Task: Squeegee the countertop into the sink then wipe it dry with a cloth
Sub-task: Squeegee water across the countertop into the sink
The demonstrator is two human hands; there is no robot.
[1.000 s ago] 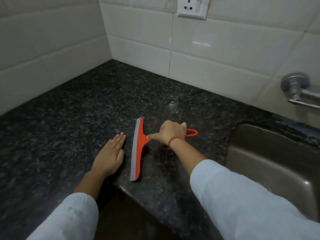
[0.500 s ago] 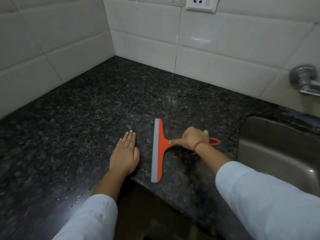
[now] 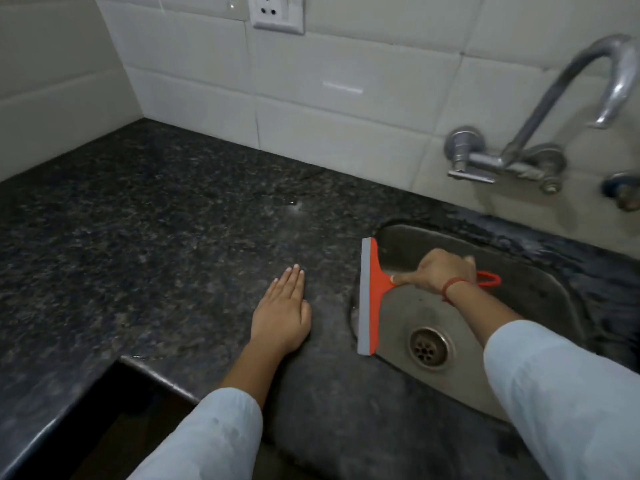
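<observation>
We see the right hand [image 3: 440, 271] curled around the handle of the orange squeegee [image 3: 372, 292], whose grey blade lies along the left rim of the sink [image 3: 540, 292], its body over the basin, left of the drain [image 3: 427, 348]. The left hand [image 3: 282, 313] rests flat on the dark counter [image 3: 156, 237] just left of the blade, fingers straight and pressed together. A tap [image 3: 554, 109] is mounted on the tiled wall, far right.

Dark speckled granite countertop [image 3: 156, 237], runs back into a tiled corner on the far left, with a notch cut in the near edge. Steel sink [image 3: 554, 296] sunk into it on the right. The left hand [image 3: 282, 315] lies flat on the stone just left of the sink, and an orange squeegee [image 3: 372, 296] has its blade along the sink's left rim.
</observation>
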